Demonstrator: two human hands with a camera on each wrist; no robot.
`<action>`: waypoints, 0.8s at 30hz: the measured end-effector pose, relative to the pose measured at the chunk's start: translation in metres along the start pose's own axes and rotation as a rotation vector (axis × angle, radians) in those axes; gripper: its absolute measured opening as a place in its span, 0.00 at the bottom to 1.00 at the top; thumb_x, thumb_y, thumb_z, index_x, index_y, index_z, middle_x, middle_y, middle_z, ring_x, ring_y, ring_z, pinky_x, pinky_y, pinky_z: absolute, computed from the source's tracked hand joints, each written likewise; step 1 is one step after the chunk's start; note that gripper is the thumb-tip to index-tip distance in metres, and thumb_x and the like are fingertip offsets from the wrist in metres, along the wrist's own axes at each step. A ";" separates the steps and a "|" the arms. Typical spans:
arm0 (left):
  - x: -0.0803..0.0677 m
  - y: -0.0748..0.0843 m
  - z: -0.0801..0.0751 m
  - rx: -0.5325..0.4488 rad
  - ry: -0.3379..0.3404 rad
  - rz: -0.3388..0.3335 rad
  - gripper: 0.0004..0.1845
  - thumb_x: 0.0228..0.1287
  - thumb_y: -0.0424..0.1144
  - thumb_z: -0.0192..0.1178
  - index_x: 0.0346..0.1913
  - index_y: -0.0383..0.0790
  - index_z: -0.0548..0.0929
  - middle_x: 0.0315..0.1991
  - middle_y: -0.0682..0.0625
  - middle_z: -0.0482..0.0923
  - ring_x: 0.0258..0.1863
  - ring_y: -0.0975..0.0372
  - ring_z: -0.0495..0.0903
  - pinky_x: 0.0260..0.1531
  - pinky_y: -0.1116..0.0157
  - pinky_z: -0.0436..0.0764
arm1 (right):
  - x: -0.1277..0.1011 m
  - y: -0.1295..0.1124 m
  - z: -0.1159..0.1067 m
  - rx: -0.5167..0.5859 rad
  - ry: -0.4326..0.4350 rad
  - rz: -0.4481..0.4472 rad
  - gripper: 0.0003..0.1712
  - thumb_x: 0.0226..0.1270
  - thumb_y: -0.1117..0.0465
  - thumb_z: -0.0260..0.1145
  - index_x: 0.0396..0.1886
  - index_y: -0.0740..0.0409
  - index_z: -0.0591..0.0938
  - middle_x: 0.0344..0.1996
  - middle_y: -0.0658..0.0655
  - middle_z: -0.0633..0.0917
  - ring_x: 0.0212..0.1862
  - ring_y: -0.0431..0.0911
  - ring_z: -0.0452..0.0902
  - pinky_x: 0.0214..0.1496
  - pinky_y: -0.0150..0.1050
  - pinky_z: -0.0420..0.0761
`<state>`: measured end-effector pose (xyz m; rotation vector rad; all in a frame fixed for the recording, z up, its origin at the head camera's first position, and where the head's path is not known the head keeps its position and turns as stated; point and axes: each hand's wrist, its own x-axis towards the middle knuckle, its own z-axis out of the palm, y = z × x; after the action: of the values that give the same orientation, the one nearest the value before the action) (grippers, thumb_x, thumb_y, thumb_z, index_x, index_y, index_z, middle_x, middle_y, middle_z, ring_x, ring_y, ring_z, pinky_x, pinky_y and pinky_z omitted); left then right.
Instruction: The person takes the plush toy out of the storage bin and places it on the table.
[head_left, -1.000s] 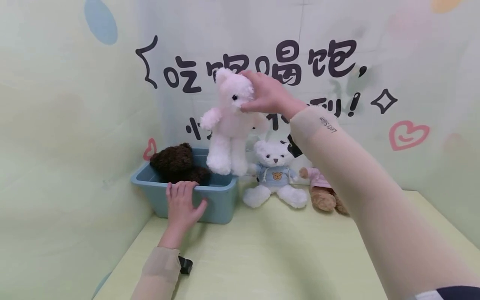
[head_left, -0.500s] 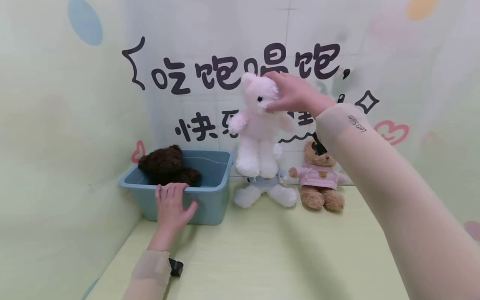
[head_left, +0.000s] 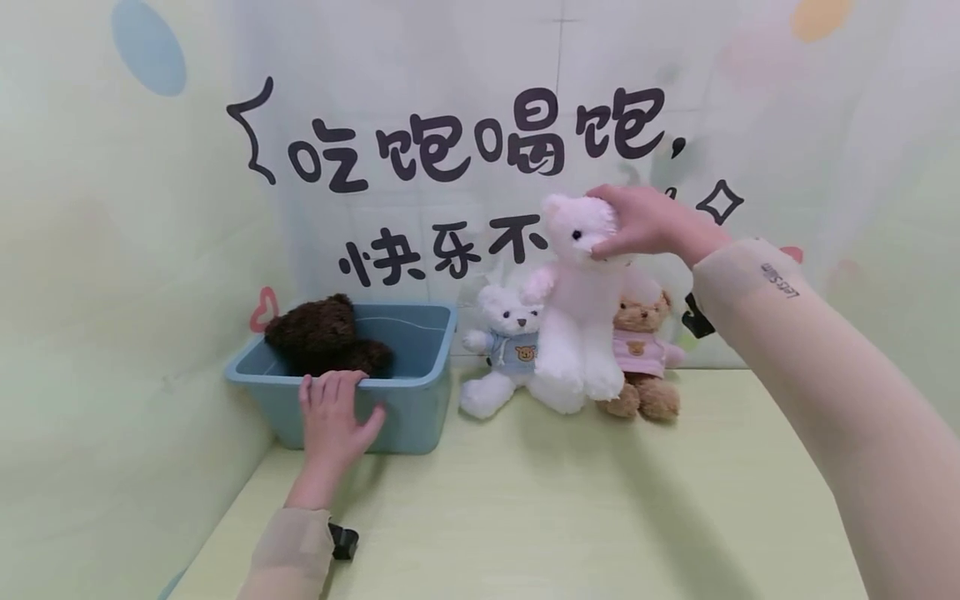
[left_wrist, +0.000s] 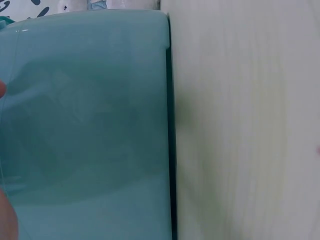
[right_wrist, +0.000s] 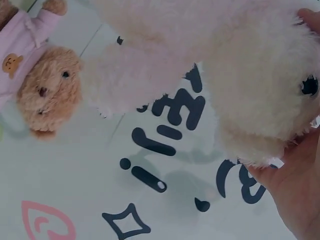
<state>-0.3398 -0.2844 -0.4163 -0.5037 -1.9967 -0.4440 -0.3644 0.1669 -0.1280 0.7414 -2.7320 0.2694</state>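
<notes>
My right hand (head_left: 637,223) grips a pale pink plush bear (head_left: 579,312) by its head and holds it upright in the air, in front of two seated bears. The right wrist view shows that bear's head (right_wrist: 260,95) filling the frame, with my palm (right_wrist: 295,185) under its muzzle. My left hand (head_left: 332,414) holds the near rim of a teal plastic bin (head_left: 408,408) at the back left, fingers hooked over the edge. A dark brown bear (head_left: 322,335) lies inside the bin. The left wrist view shows only the bin's wall (left_wrist: 85,130).
A white bear in a blue hoodie (head_left: 506,350) and a tan bear in a pink hoodie (head_left: 645,354) sit against the back wall. The pale green tabletop (head_left: 540,508) runs toward me. Walls with printed characters (head_left: 480,137) close the left and back sides.
My right hand has carried the pink bear rightward and down, from above the bin to in front of the seated bears. My left hand stays on the bin's rim.
</notes>
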 end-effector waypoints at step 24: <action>0.001 0.003 -0.004 0.003 0.012 0.014 0.24 0.50 0.47 0.59 0.48 0.35 0.73 0.42 0.39 0.71 0.48 0.43 0.65 0.61 0.38 0.49 | -0.075 0.061 0.073 -0.062 -0.175 0.002 0.47 0.44 0.49 0.76 0.66 0.56 0.70 0.44 0.59 0.81 0.42 0.52 0.77 0.45 0.53 0.75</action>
<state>-0.3355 -0.2838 -0.4137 -0.5121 -1.9811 -0.4336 -0.3516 0.2351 -0.2273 0.7788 -2.8905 0.1244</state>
